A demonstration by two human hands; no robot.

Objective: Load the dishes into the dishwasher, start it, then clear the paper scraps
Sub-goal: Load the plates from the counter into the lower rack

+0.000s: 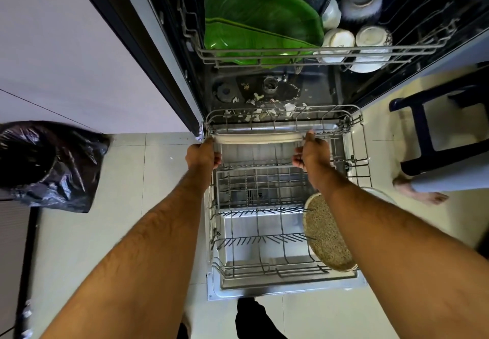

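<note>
Over the open door: wire lower rack [264, 235] is sitting pulled out.
Plate [258, 139]: pale, round, standing on edge at the rack's back.
Left hand [202, 153], right hand [315, 152]: gripping its opposite rims.
Speckled dish [326, 232]: leaning at right.

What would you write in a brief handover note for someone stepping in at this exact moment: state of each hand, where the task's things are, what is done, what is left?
Left hand and right hand: both grip one pale plate, held on edge at the far end of the lower rack.
Lower rack: pulled out over the open door; a speckled plate stands at its right side.
Upper rack: green plates and white cups already loaded.
Paper scraps: scattered on the tub floor behind the lower rack.
Black bin bag: on the left.
Left: seat the plate, push the rack in, close up, start, clear the scraps.
</note>
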